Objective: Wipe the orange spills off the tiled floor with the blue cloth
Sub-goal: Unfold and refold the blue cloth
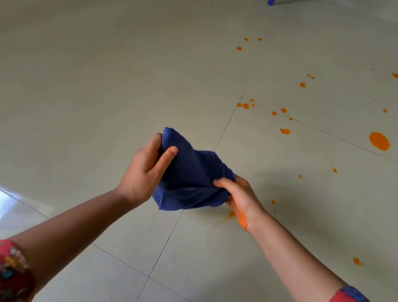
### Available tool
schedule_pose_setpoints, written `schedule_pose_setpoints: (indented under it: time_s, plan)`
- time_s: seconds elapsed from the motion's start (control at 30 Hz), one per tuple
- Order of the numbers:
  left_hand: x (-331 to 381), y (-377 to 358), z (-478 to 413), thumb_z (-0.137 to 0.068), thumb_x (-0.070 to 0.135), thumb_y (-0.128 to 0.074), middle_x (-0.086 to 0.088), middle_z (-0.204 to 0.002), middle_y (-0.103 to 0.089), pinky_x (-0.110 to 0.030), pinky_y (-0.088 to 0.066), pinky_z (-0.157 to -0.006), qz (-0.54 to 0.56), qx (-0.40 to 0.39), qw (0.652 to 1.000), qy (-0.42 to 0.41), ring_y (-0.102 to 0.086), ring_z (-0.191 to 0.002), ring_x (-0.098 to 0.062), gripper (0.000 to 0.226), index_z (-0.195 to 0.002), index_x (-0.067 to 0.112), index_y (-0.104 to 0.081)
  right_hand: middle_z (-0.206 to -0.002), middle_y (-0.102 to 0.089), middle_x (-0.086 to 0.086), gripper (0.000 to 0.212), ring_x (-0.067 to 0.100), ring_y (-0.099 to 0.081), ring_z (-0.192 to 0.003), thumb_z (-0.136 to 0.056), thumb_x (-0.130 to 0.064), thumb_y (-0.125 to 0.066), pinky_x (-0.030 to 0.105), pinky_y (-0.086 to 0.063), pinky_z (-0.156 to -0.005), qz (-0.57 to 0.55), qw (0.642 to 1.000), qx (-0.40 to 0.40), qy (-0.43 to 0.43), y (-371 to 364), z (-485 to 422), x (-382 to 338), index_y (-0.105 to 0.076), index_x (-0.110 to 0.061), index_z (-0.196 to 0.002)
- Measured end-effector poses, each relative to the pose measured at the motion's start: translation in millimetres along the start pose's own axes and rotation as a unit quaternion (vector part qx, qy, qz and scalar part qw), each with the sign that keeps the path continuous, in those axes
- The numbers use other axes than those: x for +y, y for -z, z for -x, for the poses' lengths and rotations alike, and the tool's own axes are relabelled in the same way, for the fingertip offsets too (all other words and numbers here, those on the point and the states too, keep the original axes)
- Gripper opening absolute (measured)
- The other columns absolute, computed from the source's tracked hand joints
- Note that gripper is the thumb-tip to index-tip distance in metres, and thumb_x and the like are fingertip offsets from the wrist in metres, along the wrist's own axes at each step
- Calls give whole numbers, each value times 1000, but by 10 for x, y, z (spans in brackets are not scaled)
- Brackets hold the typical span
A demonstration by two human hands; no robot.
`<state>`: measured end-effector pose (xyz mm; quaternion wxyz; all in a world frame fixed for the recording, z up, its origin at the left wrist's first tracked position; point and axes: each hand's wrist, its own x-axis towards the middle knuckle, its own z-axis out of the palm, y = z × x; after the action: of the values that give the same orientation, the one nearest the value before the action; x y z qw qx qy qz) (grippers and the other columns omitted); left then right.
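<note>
Both hands grip blue cloth (190,175) (bunched) above tiled floor (99,84).

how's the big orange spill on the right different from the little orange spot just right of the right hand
The big orange spill is a broad oval blob; the little orange spot is a tiny dot. The big orange spill lies far from the hands, past a tile joint; the little orange spot sits close beside the right hand. Both are bright orange, and neither has been wiped off the tiled floor.
</note>
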<state>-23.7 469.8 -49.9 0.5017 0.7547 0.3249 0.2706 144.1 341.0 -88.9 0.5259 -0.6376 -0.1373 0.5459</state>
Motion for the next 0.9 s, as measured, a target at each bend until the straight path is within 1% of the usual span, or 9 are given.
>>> schedule_pose_setpoints:
  time_s: [0.07,0.17,0.3,0.4,0.5,0.6,0.67,0.73,0.9]
  plan:
    - [-18,-33,-16,-95,37,-46,7,-71,-43,-24,-35,-61,-4,40,997,63,-39,-65,-8,32,-87,6,-45,-65,-53,3,6,22,-49,-66,-70,-9,-47,25,-44,-60,-30,999,23,10,25,-1,-47,-52,-12,-72]
    - [-75,0,-53,-99,32,-48,5,-82,-55,-27,-42,-71,103,101,964,223,-52,-78,-9,20,-88,16,-52,-68,-56,5,29,18,-52,-63,-83,4,-32,27,-46,-60,-90,996,-15,26,140,70,-169,-56,-12,-77]
    - [-78,52,-21,-97,32,-52,-4,-92,-64,-31,-48,-75,207,66,917,336,-61,-87,-19,20,-94,14,-61,-71,-60,1,29,13,-57,-65,-96,-22,-39,29,-46,-65,-70,994,-87,-17,249,173,-187,-65,-17,-85]
    - [-15,99,24,-96,32,-53,-6,-97,-68,-31,-48,-78,272,25,884,381,-65,-92,-19,24,-102,12,-64,-93,-68,3,21,17,-64,-88,-96,-30,-53,30,-49,-79,-46,994,-100,11,191,236,-175,-67,-16,-102]
    - [-1,142,51,-94,30,-56,-6,-123,-64,-34,-46,-95,231,19,903,361,-60,-108,-20,38,-128,14,-56,-94,-72,5,14,18,-67,-87,-92,-21,-58,29,-52,-81,-107,990,-58,68,87,340,-273,-70,-14,-95]
    - [183,31,139,-96,29,-54,-2,-132,-58,-33,-44,-103,185,33,929,319,-58,-114,-18,44,-138,18,-46,-91,-70,7,11,21,-66,-82,-93,-22,-61,31,-52,-76,-51,993,-57,90,-31,424,-360,-71,-17,-94]
    - [393,-118,198,-98,39,-47,-4,-119,-68,-30,-52,-92,211,-45,927,306,-68,-103,-19,38,-127,16,-58,-89,-71,7,14,20,-67,-80,-95,-18,-58,30,-55,-73,6,993,-57,103,-161,482,-388,-72,-15,-96]
    - [580,-235,232,-98,40,-48,-9,-103,-74,-31,-58,-82,198,-88,936,279,-72,-92,-24,36,-110,12,-68,-92,-73,9,16,20,-70,-86,-96,-17,-57,32,-57,-82,40,991,-46,118,-271,543,-397,-73,-16,-97]
    - [536,-280,138,-97,19,-53,-10,-77,-68,-32,-53,-67,138,-14,964,228,-63,-71,-22,29,-85,-2,-69,-82,-72,1,18,14,-68,-75,-97,-16,-55,25,-54,-65,24,989,11,144,-214,619,-367,-70,-19,-88]
